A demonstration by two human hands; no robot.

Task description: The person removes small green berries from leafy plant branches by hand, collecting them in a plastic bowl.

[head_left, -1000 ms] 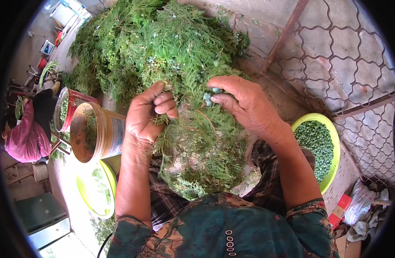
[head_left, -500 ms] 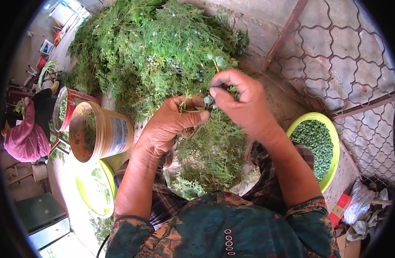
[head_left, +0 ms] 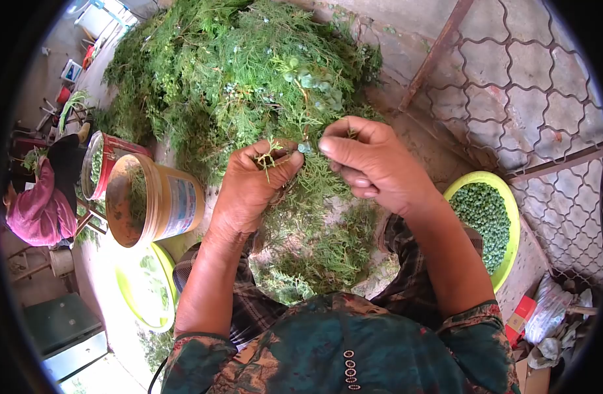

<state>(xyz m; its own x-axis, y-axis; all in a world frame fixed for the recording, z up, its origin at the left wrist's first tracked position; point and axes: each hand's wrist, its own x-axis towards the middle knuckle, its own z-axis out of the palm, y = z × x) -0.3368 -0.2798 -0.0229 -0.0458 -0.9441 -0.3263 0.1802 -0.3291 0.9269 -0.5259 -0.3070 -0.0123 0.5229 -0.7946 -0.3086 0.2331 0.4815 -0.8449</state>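
My left hand point(head_left: 252, 184) is closed, pinching a leafy evergreen sprig point(head_left: 307, 108) between thumb and fingers. Round blue-green cones point(head_left: 303, 147) sit on the sprig by the thumb tip, and more cluster at its far end. A small leafy tip pokes out over the left fingers. Just right of the sprig, my right hand point(head_left: 380, 164) is curled with thumb and forefinger close together. A bit of green shows inside its curl, too small to name. Beyond both hands lies a big heap of cut evergreen branches point(head_left: 203, 85); loose foliage point(head_left: 328, 243) covers the ground between my knees.
On the right stands a yellow-green basin point(head_left: 513, 230) of green cones. To the left are a tan bucket point(head_left: 158, 200), a red bucket point(head_left: 111, 154) and a bright yellow-green basin point(head_left: 165, 262). A person in pink point(head_left: 42, 203) sits far left. Wire mesh point(head_left: 524, 85) lies right.
My right hand has drawn slightly right and down, apart from the left. My left hand has shifted a little left, and the sprig's far end now leans further left.
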